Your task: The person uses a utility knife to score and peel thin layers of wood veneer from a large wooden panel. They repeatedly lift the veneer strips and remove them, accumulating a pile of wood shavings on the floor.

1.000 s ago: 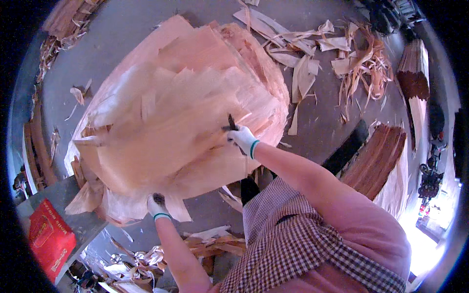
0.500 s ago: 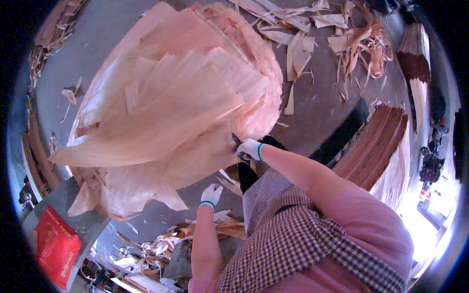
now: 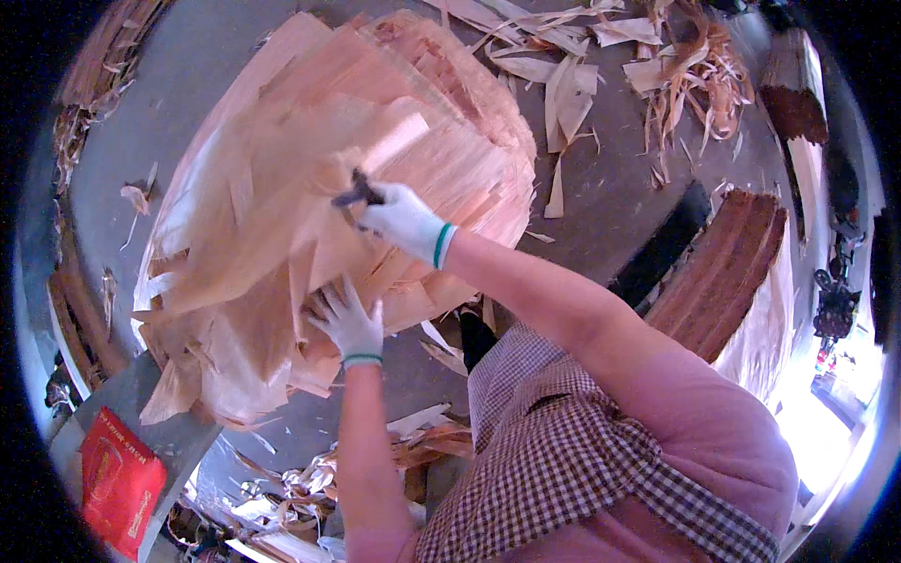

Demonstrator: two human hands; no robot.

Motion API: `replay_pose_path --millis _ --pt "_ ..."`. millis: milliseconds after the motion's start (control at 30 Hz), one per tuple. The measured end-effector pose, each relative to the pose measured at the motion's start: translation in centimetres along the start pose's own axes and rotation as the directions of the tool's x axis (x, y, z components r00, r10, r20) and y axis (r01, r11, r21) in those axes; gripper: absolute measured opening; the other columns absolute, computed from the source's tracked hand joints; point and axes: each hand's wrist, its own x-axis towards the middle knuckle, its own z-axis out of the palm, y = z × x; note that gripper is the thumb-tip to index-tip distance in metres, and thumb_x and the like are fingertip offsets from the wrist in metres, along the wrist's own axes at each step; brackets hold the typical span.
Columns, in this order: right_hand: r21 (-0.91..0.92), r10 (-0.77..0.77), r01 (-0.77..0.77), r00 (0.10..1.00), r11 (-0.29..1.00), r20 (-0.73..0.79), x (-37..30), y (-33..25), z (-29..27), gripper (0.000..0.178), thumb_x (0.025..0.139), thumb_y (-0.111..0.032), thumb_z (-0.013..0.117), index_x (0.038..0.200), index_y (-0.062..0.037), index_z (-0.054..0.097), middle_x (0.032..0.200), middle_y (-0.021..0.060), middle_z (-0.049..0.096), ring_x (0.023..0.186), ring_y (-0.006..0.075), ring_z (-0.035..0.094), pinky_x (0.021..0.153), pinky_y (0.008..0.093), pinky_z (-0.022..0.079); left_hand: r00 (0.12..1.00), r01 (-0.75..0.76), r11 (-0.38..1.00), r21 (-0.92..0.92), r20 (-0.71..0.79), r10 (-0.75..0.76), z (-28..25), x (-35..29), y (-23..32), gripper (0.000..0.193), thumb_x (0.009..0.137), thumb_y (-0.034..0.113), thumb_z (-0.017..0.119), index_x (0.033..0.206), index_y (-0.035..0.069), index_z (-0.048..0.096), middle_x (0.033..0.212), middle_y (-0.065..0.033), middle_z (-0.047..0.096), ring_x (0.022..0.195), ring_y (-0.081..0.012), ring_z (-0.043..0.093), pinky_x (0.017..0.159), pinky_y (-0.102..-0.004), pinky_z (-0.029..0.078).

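Observation:
A large, loose pile of thin wood veneer sheets (image 3: pixel 450 141) lies in front of me, its upper sheets lifted and blurred by motion. My right hand (image 3: pixel 406 223), in a white glove with a green cuff, is closed on a dark scissor-like tool (image 3: pixel 358 190) above the middle of the pile. The tool's exact kind is hard to make out. Against the near side of the veneer rests my left hand (image 3: pixel 349 322), gloved the same way, with fingers spread and nothing gripped.
A red package (image 3: pixel 120 483) lies on a grey surface at lower left. Veneer scraps (image 3: pixel 699 94) litter the floor at far right and near my left forearm. To the right stand a stacked veneer bundle (image 3: pixel 718 272) and a black strip-like object (image 3: pixel 662 239).
My right hand has moved left and away from me over the pile with the dark tool. My left hand has reached forward onto the veneer, and the top sheets have shifted and folded.

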Motion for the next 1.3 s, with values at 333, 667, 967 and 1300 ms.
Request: replay_pose_path --millis 333,667,967,1300 --pt "0.378 0.556 -0.412 0.677 0.829 -0.482 -0.9 12.7 -10.8 0.019 0.08 -0.012 0.059 0.097 -0.0048 0.056 0.068 0.0055 0.055 0.056 0.0151 0.053 0.045 0.0303 0.041 0.98 0.03 0.969 -0.243 0.197 0.019 1.0 6.6 -2.1 0.123 0.053 0.045 0.085 0.149 0.024 0.01 0.154 -0.0122 0.012 0.14 -0.0397 0.014 0.101 -0.0706 0.022" --pt "-0.203 -0.251 0.199 0.928 0.959 -0.275 -0.1 0.9 1.6 0.022 0.079 -0.014 0.061 0.097 -0.0002 0.062 0.081 0.0227 0.064 0.077 0.0243 0.067 0.071 0.0372 0.05 0.975 -0.067 0.971 -0.23 0.191 0.113 1.5 4.7 -1.1 0.121 0.056 0.054 0.081 0.148 0.013 0.013 0.151 -0.0133 0.022 0.138 -0.0343 0.022 0.106 -0.0601 0.026" --pt "0.035 -0.19 0.198 0.967 0.98 -0.171 2.8 -3.9 5.7 0.022 0.081 -0.016 0.063 0.092 0.0037 0.061 0.07 0.0111 0.06 0.066 0.012 0.053 0.064 0.0305 0.047 1.0 -0.023 0.961 -0.275 -0.006 0.022 2.9 0.7 -6.2 0.112 0.058 0.057 0.078 0.141 -0.001 0.029 0.142 -0.0247 0.035 0.134 -0.0407 0.029 0.112 -0.0547 0.018" --pt "0.113 0.208 -0.188 0.955 0.976 -0.209 1.3 -0.5 -1.6 0.025 0.085 -0.024 0.061 0.097 -0.0023 0.066 0.086 0.0045 0.067 0.067 0.0109 0.057 0.057 0.0252 0.047 0.957 0.171 0.923 -0.343 -0.166 -0.239 -1.5 7.7 -11.3 0.034 0.079 0.021 0.064 0.104 -0.001 0.063 0.101 -0.0231 0.064 0.094 -0.0393 0.059 0.087 -0.0459 0.045"
